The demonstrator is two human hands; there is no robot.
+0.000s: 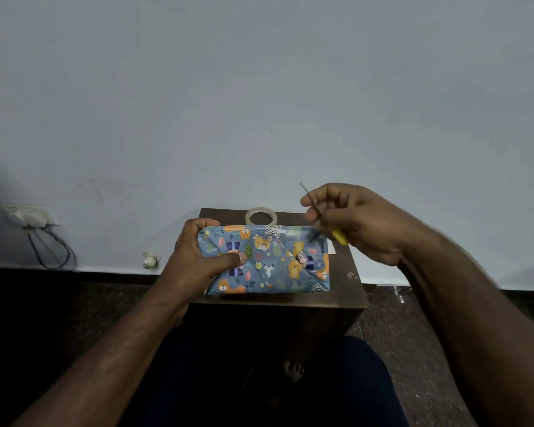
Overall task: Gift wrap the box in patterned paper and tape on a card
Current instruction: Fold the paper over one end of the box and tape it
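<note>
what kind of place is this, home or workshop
Most likely a plain room at home. A bare painted wall with a switch box and loose wires low down, a dark speckled floor, and a small wooden stand serving as the worktable for the wrapped box.

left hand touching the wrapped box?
Touching. The head view shows the left hand gripping the left end of the wrapped box, thumb pressed flat on the patterned top and fingers curled over its far edge.

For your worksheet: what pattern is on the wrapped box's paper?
Cartoon animals and leaves on blue paper on the wrapped box, clearest in the head view.
</note>
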